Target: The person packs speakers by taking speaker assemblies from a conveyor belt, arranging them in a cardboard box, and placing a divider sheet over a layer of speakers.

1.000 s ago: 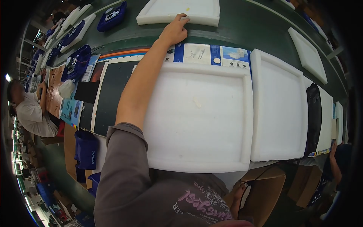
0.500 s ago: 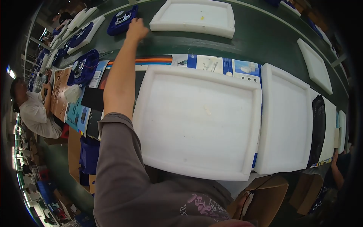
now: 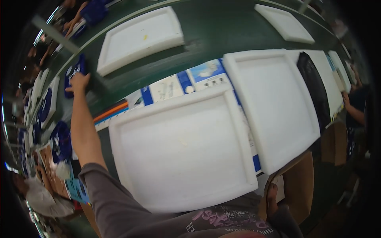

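Note:
My left arm stretches out to the far left, over the green belt. At its end my left hand (image 3: 79, 82) is on a blue speaker housing (image 3: 81, 63), fingers curled over its near side and covering part of it. Low on the right, my right hand (image 3: 272, 192) hangs beside an open cardboard box (image 3: 300, 184); its fingers are too blurred to read. Right in front of me lies a white foam tray (image 3: 178, 146) with a raised rim. A second foam tray (image 3: 274, 99) stands to its right.
Another foam tray (image 3: 141, 37) is on the green belt (image 3: 214, 27), with a further foam piece (image 3: 283, 23) beyond it. A black bag (image 3: 313, 85) lies right of the trays. Another blue housing (image 3: 60, 141) sits at left, near a person in white (image 3: 43, 198). Printed cardboard (image 3: 168, 89) lies under the trays.
My view has turned, so the trays appear lower and further left. My left hand, earlier at the housing's right edge, now overlaps it more. My right hand has come into clearer view.

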Action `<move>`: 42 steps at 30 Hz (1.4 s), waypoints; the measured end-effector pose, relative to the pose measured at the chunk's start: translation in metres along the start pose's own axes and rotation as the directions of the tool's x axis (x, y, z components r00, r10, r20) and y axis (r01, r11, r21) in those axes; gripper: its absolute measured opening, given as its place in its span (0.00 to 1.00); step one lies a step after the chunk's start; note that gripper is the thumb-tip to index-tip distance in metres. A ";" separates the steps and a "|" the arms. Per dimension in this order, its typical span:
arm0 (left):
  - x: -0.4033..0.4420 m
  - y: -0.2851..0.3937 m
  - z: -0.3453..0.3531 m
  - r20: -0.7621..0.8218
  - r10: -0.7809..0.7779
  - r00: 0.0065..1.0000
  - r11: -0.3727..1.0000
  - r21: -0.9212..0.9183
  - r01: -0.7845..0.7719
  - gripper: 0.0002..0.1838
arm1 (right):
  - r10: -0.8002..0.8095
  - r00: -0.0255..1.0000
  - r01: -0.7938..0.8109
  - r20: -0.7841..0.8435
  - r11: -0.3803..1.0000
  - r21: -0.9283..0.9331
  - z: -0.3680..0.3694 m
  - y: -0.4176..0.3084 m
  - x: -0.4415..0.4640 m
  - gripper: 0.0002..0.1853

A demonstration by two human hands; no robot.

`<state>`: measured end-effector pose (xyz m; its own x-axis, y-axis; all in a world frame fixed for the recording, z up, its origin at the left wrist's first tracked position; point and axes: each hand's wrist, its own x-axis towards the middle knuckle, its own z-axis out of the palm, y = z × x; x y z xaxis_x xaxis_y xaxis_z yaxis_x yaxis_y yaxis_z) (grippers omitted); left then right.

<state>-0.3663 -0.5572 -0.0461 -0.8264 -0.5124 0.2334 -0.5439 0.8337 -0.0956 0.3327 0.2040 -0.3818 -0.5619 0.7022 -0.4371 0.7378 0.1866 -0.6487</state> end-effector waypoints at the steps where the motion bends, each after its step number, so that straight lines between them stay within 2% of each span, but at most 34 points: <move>1: -0.008 0.006 -0.007 0.010 0.017 1.000 0.997 0.075 -0.018 0.38 | -0.051 0.998 0.048 -0.029 0.994 -0.102 -0.002 0.010 0.001 0.17; 2: -0.015 0.007 -0.010 -0.010 0.056 0.998 0.993 0.104 -0.054 0.34 | -0.104 0.993 0.093 -0.046 0.975 -0.202 0.001 0.013 0.000 0.17; 3: -0.010 0.004 -0.006 -0.001 0.096 0.995 0.985 0.143 -0.095 0.29 | -0.095 0.994 0.080 -0.056 0.973 -0.215 0.003 0.009 -0.006 0.17; 5: -0.011 0.000 -0.005 -0.021 0.149 0.989 0.989 0.000 -0.149 0.25 | -0.096 0.994 0.079 -0.061 0.970 -0.231 0.003 -0.011 -0.009 0.17; 6: 0.004 -0.010 0.005 -0.039 0.222 0.974 0.971 -0.087 -0.225 0.24 | -0.105 0.993 0.092 -0.051 0.973 -0.214 0.004 -0.020 -0.013 0.17; 8: -0.025 -0.005 -0.028 -0.059 0.261 0.964 0.957 -0.118 -0.266 0.23 | -0.136 0.990 0.127 -0.033 0.974 -0.187 0.000 -0.035 -0.017 0.17; 10: -0.041 0.001 -0.052 -0.050 0.338 0.940 0.925 -0.167 -0.342 0.23 | -0.103 0.993 0.093 -0.057 0.985 -0.148 0.000 -0.040 -0.020 0.17; 13: -0.064 0.019 -0.090 -0.093 0.375 0.923 0.926 -0.010 -0.377 0.23 | -0.102 0.994 0.097 -0.048 0.990 -0.105 0.000 -0.043 -0.022 0.16; 14: -0.062 0.018 -0.096 -0.090 0.438 0.894 0.898 0.013 -0.439 0.23 | -0.108 0.993 0.103 -0.046 0.991 -0.086 0.000 -0.045 -0.022 0.16; 17: -0.041 0.007 -0.115 -0.079 0.628 0.774 0.778 0.050 -0.626 0.22 | -0.109 0.993 0.106 -0.052 0.993 -0.050 0.005 -0.028 -0.014 0.15; 18: -0.040 0.002 -0.120 -0.143 0.686 0.714 0.726 0.057 -0.686 0.20 | -0.102 0.994 0.100 -0.042 0.994 -0.041 0.003 -0.033 -0.017 0.15; 21: -0.094 0.014 -0.153 -0.242 0.722 0.648 0.674 0.036 -0.738 0.18 | -0.093 0.996 0.091 -0.016 0.992 -0.083 -0.002 -0.042 -0.029 0.16; 23: -0.160 0.048 -0.189 -0.260 0.730 0.632 0.680 0.181 -0.711 0.19 | -0.096 0.993 0.090 -0.072 0.993 -0.073 -0.004 -0.058 -0.029 0.15; 26: -0.220 0.079 -0.217 -0.551 0.755 0.355 0.576 0.298 -0.761 0.18 | -0.116 0.981 0.116 -0.156 0.993 -0.014 -0.001 -0.061 -0.035 0.13; 28: -0.273 0.100 -0.252 -0.564 0.763 0.317 0.493 0.191 -0.849 0.15 | -0.138 0.968 0.145 -0.209 0.989 0.019 0.000 -0.062 -0.035 0.13; 29: -0.299 0.111 -0.268 -0.571 0.764 0.301 0.449 0.137 -0.883 0.14 | -0.157 0.947 0.204 -0.281 0.968 0.145 0.000 -0.063 -0.031 0.14; 31: -0.343 0.128 -0.284 -0.612 0.780 0.132 0.280 0.152 -0.948 0.13 | -0.160 0.893 0.330 -0.420 0.869 0.370 -0.002 -0.067 -0.021 0.15; 32: -0.370 0.136 -0.290 -0.609 0.790 0.062 0.210 0.175 -0.962 0.14 | -0.137 0.888 0.336 -0.439 0.845 0.416 -0.014 -0.090 -0.023 0.16; 33: -0.389 0.145 -0.294 -0.627 0.772 -0.104 0.059 0.233 -0.971 0.15 | -0.139 0.874 0.387 -0.465 0.778 0.494 -0.017 -0.098 -0.014 0.17; 34: -0.414 0.157 -0.296 -0.638 0.741 -0.210 -0.058 0.250 -0.966 0.15 | -0.103 0.886 0.400 -0.453 0.663 0.632 -0.028 -0.132 -0.019 0.16; 35: -0.442 0.166 -0.298 -0.636 0.713 -0.295 -0.163 0.258 -0.952 0.12 | -0.170 0.907 0.409 -0.384 0.568 0.714 -0.046 -0.168 -0.030 0.15; 36: -0.467 0.177 -0.295 -0.623 0.676 -0.393 -0.260 0.298 -0.919 0.12 | -0.277 0.917 0.395 -0.285 0.549 0.736 -0.065 -0.202 -0.048 0.19; 37: -0.490 0.190 -0.286 -0.623 0.622 -0.474 -0.377 0.292 -0.879 0.12 | -0.402 0.889 0.390 -0.220 0.413 0.823 -0.079 -0.233 -0.067 0.21; 38: -0.515 0.204 -0.274 -0.616 0.634 -0.468 -0.516 0.113 -0.849 0.13 | -0.533 0.826 0.369 -0.184 0.265 0.891 -0.087 -0.259 -0.083 0.23; 40: -0.578 0.226 -0.262 -0.590 0.435 -0.680 -0.613 0.360 -0.704 0.12 | -0.595 0.765 0.275 -0.246 -0.044 0.960 -0.088 -0.300 -0.121 0.26; 41: -0.603 0.235 -0.252 -0.547 0.342 -0.764 -0.685 0.411 -0.602 0.12 | -0.629 0.725 0.210 -0.282 -0.188 0.959 -0.090 -0.304 -0.134 0.27; 42: -0.628 0.241 -0.246 -0.513 0.267 -0.816 -0.757 0.413 -0.507 0.09 | -0.501 0.815 0.218 -0.292 -0.202 0.955 -0.098 -0.298 -0.140 0.27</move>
<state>0.0573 0.0158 0.0224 0.6039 0.7463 0.2800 0.7704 -0.4563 -0.4454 0.2286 0.1173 -0.0661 -0.7180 0.6796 0.1507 -0.6288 -0.5404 -0.5590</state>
